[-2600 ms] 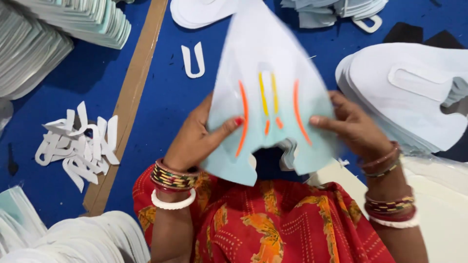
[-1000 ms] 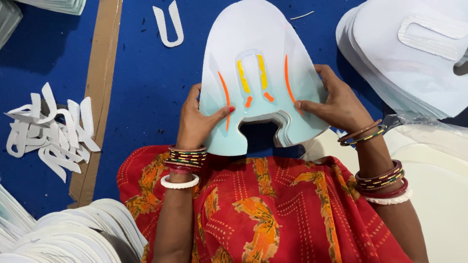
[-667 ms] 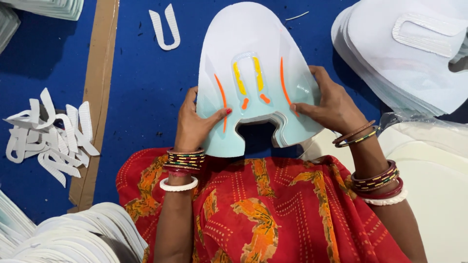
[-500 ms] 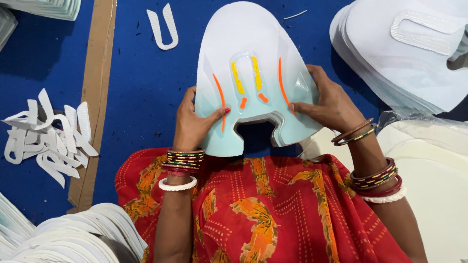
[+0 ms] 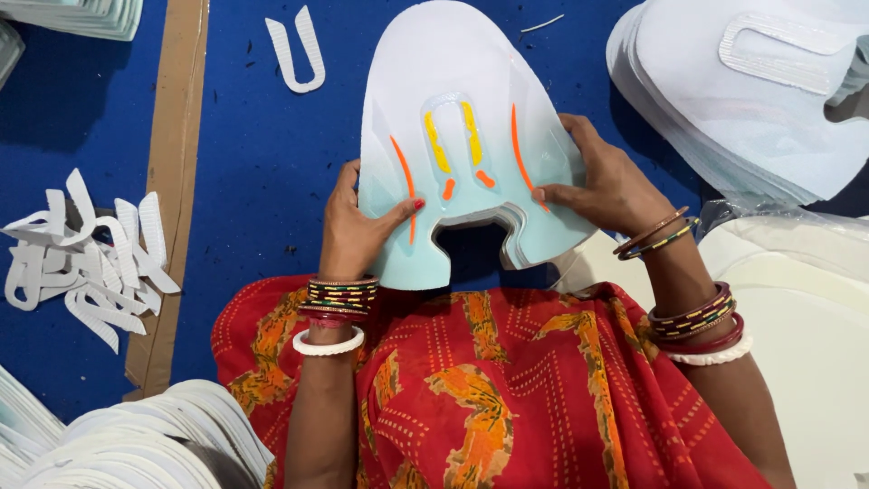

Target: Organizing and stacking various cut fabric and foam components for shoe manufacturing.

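Blue cloth (image 5: 262,163) covers the work surface beneath everything; nearest, a red patterned garment (image 5: 489,389) fills the lap below the grip; just above it a pale shoe panel (image 5: 462,136) with orange and yellow stripes is held flat between both hands; the left hand (image 5: 358,231) is clenched on its lower left edge, thumb laid across the face; the right hand (image 5: 606,186) is closed on its right edge, fingertips pressed on top; left of the grip, white cut strips (image 5: 86,258) are heaped beside a brown board (image 5: 176,136); beyond, a white U-shaped piece (image 5: 297,54) lies alone; up to the right, a stack of white panels (image 5: 751,100) is piled.
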